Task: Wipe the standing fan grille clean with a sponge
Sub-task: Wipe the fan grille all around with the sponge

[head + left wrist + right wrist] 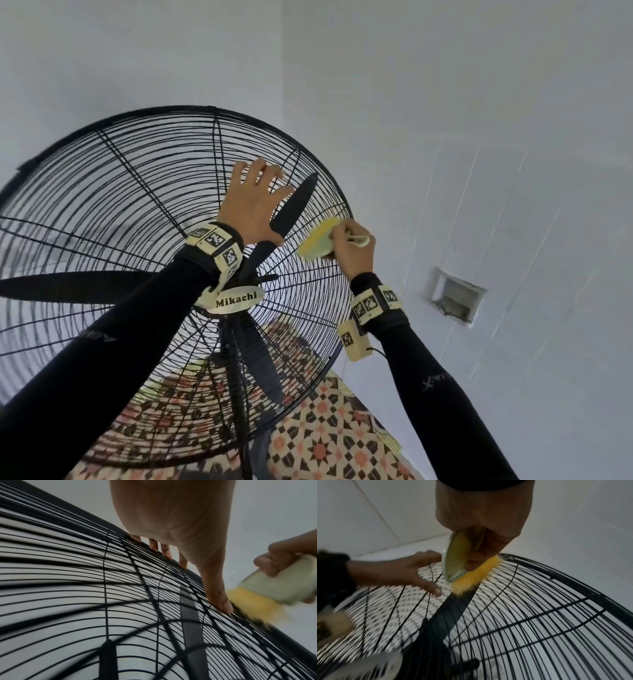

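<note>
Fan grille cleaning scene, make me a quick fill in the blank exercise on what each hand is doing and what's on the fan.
1. The right hand grips a cleaning tool whose scrubbing side is ____ in colour.
2. The left hand rests with spread fingers on the black wire ____ of the fan.
3. The badge at the fan's hub reads ____.
4. The tool touches the grille near its ____ edge, not the hub.

Missing words: yellow; grille; Mikachi; outer
</note>
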Available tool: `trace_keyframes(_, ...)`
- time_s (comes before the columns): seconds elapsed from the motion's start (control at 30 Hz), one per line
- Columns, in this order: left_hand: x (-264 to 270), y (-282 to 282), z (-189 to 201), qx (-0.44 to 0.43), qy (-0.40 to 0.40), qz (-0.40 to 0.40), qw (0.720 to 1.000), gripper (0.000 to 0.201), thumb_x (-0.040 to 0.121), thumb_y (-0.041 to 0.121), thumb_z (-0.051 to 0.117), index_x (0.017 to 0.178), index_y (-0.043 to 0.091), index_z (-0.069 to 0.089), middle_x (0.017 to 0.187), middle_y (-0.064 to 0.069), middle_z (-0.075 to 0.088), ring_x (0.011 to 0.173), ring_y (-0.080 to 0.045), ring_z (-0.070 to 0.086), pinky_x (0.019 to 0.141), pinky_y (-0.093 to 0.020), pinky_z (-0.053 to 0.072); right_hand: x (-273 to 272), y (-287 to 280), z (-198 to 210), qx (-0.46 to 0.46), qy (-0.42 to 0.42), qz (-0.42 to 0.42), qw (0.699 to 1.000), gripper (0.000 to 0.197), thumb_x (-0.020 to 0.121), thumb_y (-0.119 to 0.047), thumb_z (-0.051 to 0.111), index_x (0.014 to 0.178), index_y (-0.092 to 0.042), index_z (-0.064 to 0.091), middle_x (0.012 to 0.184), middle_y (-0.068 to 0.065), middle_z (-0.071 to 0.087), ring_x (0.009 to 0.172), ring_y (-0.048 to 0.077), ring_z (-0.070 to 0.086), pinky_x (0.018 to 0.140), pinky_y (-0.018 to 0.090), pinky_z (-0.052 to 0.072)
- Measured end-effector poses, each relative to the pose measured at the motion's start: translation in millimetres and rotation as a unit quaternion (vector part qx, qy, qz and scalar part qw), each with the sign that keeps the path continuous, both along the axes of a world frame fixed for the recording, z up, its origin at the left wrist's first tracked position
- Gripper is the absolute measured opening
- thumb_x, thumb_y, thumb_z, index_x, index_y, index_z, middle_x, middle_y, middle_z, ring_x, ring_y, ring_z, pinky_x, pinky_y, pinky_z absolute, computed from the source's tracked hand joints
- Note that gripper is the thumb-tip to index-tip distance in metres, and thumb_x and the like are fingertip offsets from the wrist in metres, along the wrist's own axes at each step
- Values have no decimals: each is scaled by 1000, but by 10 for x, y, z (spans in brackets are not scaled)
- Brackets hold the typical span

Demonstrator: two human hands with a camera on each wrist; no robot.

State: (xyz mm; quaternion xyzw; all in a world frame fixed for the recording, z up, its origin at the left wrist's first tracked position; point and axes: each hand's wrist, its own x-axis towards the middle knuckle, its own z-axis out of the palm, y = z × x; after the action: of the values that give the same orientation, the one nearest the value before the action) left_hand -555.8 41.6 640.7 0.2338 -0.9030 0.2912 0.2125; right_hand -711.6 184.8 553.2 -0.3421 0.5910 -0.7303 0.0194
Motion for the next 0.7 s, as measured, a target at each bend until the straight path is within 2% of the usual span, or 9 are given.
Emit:
trace_keyframes(0.07, -11, 16, -6, -2, -4, -3, 1000, 112, 56, 82, 81, 151, 33, 44, 158, -6, 32, 150, -36, 19, 123, -63, 12, -56, 16, 13, -58, -17, -101, 993, 18, 98, -12, 55, 80, -8, 59, 76, 1, 64, 69, 6, 64, 55, 36, 61)
trace_keyframes(0.13, -22, 46, -1, -2, -3, -3, 1000, 112, 56, 80, 82, 150, 32, 45, 158, -6, 33, 150, -36, 19, 123, -62, 12, -7, -11, -22, -81, -48, -142, 985, 13, 99, -15, 54, 90, -8, 60, 84, 1, 67, 79, 14, 69, 61, 41, 63)
trace_keyframes(0.2, -7, 53, 6, 4, 1, -3, 1000, 111, 57, 78, 84, 150, 32, 46, 159, -7, 33, 150, -37, 19, 123, -63, 11, 222, -62, -120, -48, -11, -64, 997, 11, 102, -15, 52, 101, -7, 59, 99, 7, 69, 86, 21, 72, 61, 37, 63)
trace_keyframes(0.27, 20, 28, 15, 7, 5, -6, 1000, 111, 56, 78, 84, 150, 32, 47, 158, -7, 34, 150, -37, 20, 123, -63, 12, 396, -53, -170, 5, 56, 22, 998, 13, 103, -12, 50, 104, -2, 59, 102, 12, 69, 82, 16, 73, 57, 35, 62)
trace_keyframes(0.33, 42, 26, 20, 6, -1, -9, 1000, 111, 56, 78, 84, 150, 32, 46, 158, -7, 33, 150, -37, 20, 123, -63, 12, 356, -50, -139, -3, 57, 3, 998, 13, 101, -10, 50, 100, 0, 59, 94, 9, 68, 76, 8, 71, 56, 39, 63)
trace_keyframes(0.43, 24, 57, 9, 3, -4, -7, 1000, 110, 57, 76, 84, 151, 32, 46, 158, -7, 32, 150, -36, 18, 123, -62, 9, 206, -27, -82, -81, -26, -109, 990, 13, 101, -17, 53, 105, -7, 62, 89, -4, 69, 77, 7, 70, 61, 46, 64)
trace_keyframes(0.57, 35, 70, 26, 1, -20, 7, 1000, 112, 63, 78, 80, 156, 32, 38, 162, -7, 27, 152, -37, 15, 124, -61, 7, 437, -31, -308, 24, 63, -8, 998, 14, 102, -18, 50, 103, -5, 58, 92, 6, 68, 78, 16, 71, 59, 49, 63)
trace_keyframes(0.63, 108, 51, 44, -13, -36, 3, 999, 111, 69, 79, 76, 159, 32, 32, 166, -8, 22, 154, -38, 14, 124, -63, 7, 497, 17, -343, 38, 99, -5, 994, 13, 99, -14, 50, 96, -3, 57, 83, 7, 64, 73, 14, 69, 55, 43, 62)
trace_keyframes(0.7, 254, 35, 31, -26, -42, 13, 999, 112, 72, 82, 71, 161, 32, 27, 169, -9, 16, 155, -38, 13, 124, -66, 5, 478, 25, -291, -2, 25, -26, 999, 13, 100, -7, 50, 95, 3, 58, 84, 3, 64, 70, 0, 67, 53, 27, 58)
